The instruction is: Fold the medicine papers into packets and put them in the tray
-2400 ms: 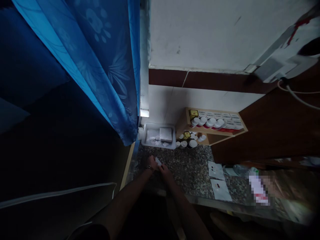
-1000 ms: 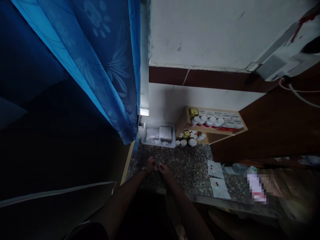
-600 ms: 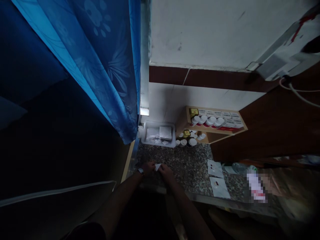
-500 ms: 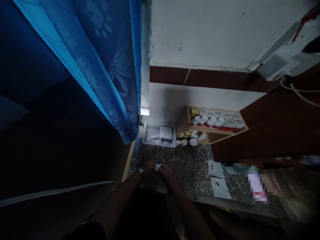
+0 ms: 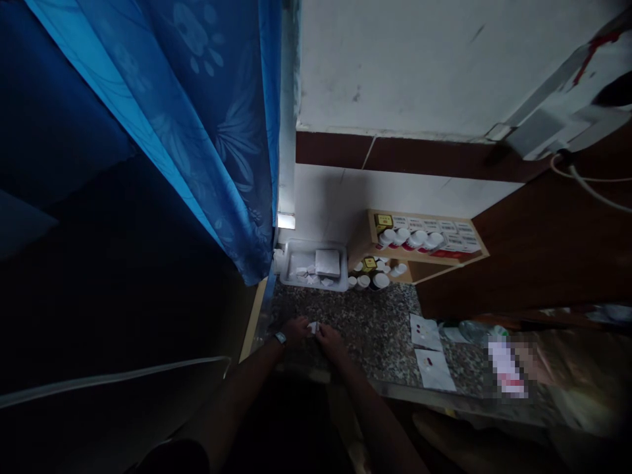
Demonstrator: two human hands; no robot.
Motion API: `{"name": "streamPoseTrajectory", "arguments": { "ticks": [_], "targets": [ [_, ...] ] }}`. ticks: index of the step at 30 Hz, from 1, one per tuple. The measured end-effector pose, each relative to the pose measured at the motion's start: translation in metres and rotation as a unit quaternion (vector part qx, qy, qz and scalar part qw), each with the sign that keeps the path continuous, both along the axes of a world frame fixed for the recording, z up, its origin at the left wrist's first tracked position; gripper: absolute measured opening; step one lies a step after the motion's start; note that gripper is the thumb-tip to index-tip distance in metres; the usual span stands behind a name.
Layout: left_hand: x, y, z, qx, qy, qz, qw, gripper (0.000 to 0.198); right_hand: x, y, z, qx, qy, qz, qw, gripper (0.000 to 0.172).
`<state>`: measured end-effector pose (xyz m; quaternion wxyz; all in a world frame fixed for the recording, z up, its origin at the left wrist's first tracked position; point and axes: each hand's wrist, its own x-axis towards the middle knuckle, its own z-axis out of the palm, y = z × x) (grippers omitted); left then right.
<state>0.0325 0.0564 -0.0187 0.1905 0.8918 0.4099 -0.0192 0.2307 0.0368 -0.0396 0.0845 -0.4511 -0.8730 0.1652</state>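
Near the front edge of the speckled countertop (image 5: pixel 380 329), a small folded white paper (image 5: pixel 313 327) is held between my two hands. My left hand (image 5: pixel 297 330), with a watch at its wrist, pinches the paper's left side. On the right side, the fingers of my right hand (image 5: pixel 328 338) close on the paper. Behind them stands a white tray (image 5: pixel 314 243) with a stack of white paper (image 5: pixel 327 263) and several small folded papers. Two paper squares (image 5: pixel 424 332) (image 5: pixel 435 370) with small pills on them lie to the right.
A wooden shelf (image 5: pixel 424 260) with boxes and white-capped bottles stands behind at the right. A clear plastic bottle (image 5: pixel 474 332) lies on the counter's right side, beside another person's blurred arm. A blue curtain (image 5: pixel 212 131) hangs at the left.
The paper between my hands has gone from a pointed triangle to a smaller, more compact shape. My left hand has shifted slightly right.
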Motion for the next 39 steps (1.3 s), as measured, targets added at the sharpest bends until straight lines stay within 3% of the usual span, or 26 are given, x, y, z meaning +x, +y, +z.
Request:
{"name": "streamPoseTrajectory", "arguments": {
  "ticks": [9, 14, 20, 25, 31, 39],
  "targets": [
    [-0.006, -0.007, 0.004, -0.043, 0.029, -0.025, 0.998, 0.023, -0.001, 0.000, 0.011, -0.043, -0.036, -0.012, 0.998, 0.029],
    [-0.010, -0.023, 0.005, 0.012, 0.000, -0.054, 0.998, 0.033, 0.000, 0.000, 0.009, -0.044, -0.017, -0.003, 0.999, 0.029],
    [-0.009, -0.035, -0.004, 0.056, -0.036, -0.027, 0.997, 0.035, -0.008, -0.001, 0.015, -0.030, -0.040, -0.093, 0.994, 0.038],
    [-0.006, -0.034, -0.006, 0.032, -0.044, -0.044, 0.998, 0.040, -0.032, -0.012, 0.025, -0.022, -0.055, -0.062, 0.996, 0.048],
    [-0.008, -0.034, -0.002, 0.016, -0.056, -0.042, 0.997, 0.047, -0.027, -0.022, 0.022, -0.065, -0.102, -0.114, 0.986, 0.051],
    [-0.006, -0.033, 0.016, 0.011, -0.042, -0.028, 0.999, 0.040, -0.025, 0.019, 0.041, -0.113, -0.062, -0.161, 0.979, 0.030]
  ]
}}
